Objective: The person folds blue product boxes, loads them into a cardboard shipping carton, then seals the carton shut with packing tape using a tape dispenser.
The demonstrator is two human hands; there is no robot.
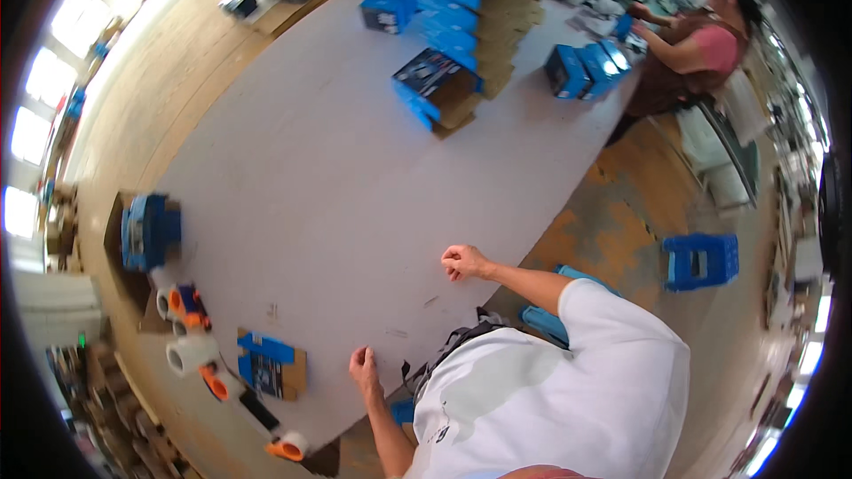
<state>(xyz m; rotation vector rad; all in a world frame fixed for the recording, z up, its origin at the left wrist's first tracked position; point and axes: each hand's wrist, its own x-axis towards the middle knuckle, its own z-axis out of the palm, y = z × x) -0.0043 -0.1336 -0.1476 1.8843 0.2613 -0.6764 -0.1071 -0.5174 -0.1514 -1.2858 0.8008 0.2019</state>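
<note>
My left hand (362, 370) is over the near edge of the grey-white table (293, 186), its fingers curled in and nothing showing in them. To its left, a flattened blue and brown carton (271, 365) lies by the table's edge. Farther right, my right hand (463, 263) is closed in a loose fist above the bare tabletop, and no object shows in it. Well beyond it, a blue box (437, 87) lies with its brown inside facing me, in front of a long row of nested blue cartons (448, 4).
Tape dispensers (213, 381) and rolls (191, 355) line the left edge, near a carton (133, 275) of blue packs. At the far right a person (701, 44) handles a blue box beside finished-looking boxes (586, 71). A blue stool (701, 262) stands on the floor.
</note>
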